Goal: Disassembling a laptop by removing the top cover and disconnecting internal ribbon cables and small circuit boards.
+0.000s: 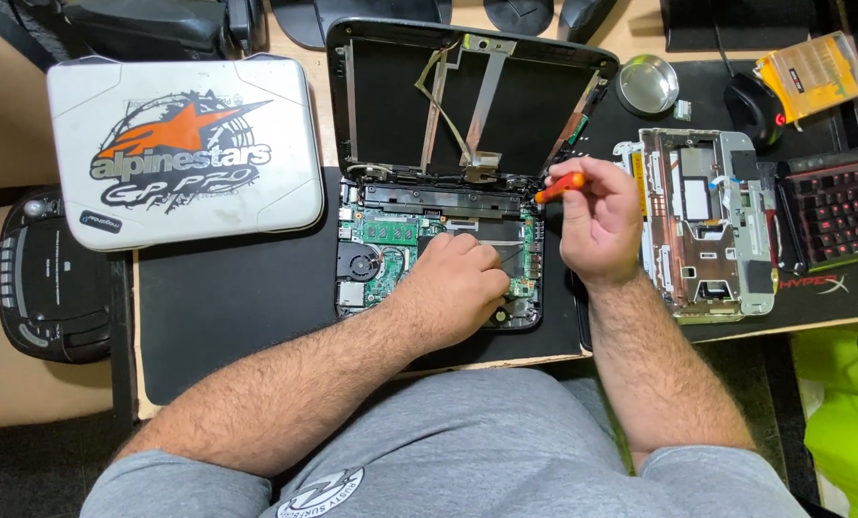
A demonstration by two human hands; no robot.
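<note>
Opened laptop, bench centre: my left hand lies open on its circuit board. My right hand grips 1 orange screwdriver near its right hinge.

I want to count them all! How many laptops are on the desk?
2. One closed white laptop with a sticker lies at the left. One opened-up laptop sits in the middle, under the left hand, beside the right hand. Others may be hidden.
</note>
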